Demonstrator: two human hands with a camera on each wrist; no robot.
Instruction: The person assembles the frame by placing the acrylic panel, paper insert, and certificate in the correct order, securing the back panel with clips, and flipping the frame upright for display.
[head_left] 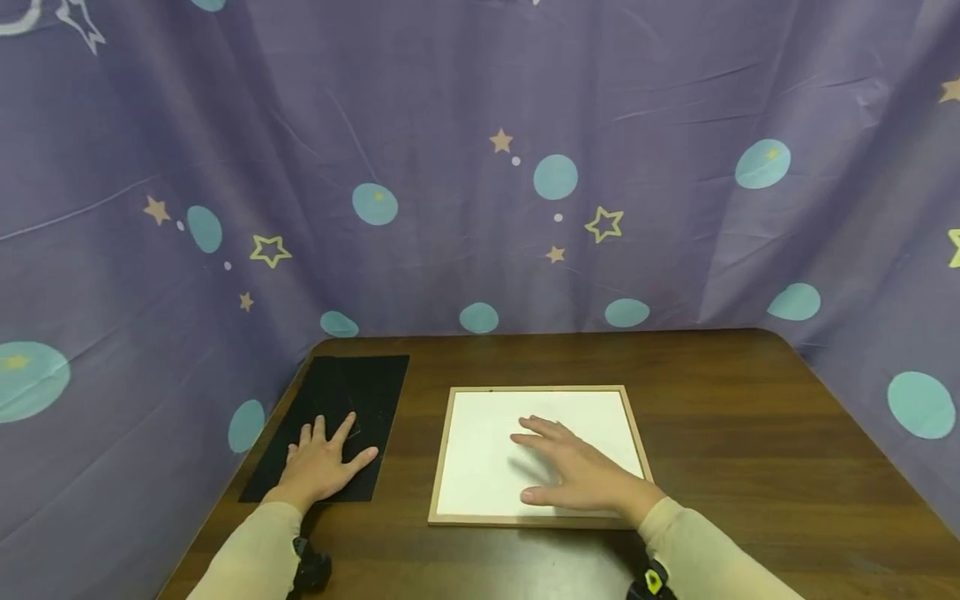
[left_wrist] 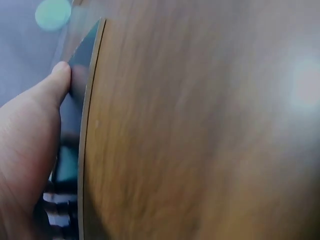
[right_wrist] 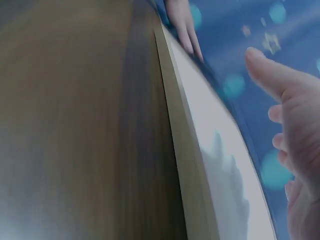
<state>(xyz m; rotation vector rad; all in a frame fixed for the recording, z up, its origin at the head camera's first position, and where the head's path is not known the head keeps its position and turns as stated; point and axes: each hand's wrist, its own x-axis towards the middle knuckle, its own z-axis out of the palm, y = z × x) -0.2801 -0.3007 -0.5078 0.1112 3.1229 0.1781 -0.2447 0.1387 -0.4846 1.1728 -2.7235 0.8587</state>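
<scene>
On the left of the table, my left hand [head_left: 318, 462] rests with spread fingers on a flat black rectangular sheet [head_left: 367, 383]. Faint thin lines show on the sheet beside the index finger. The left wrist view has the thumb side of this hand [left_wrist: 30, 135] along the sheet's shiny surface [left_wrist: 75, 120]. Over a white board with a light wooden frame [head_left: 480, 450] hovers my right hand [head_left: 573, 471], fingers apart and nothing held. Its shadow falls on the white surface. From the right wrist, the hand [right_wrist: 302, 135] appears raised above the board [right_wrist: 200, 115].
Both flat things lie on a brown wood-grain table [head_left: 765, 450], the board right of the sheet. A purple curtain [head_left: 450, 258] with stars and blue dots hangs behind the table and along both sides. Dark wrist devices [head_left: 311, 567] sit below the cream sleeves [head_left: 255, 550].
</scene>
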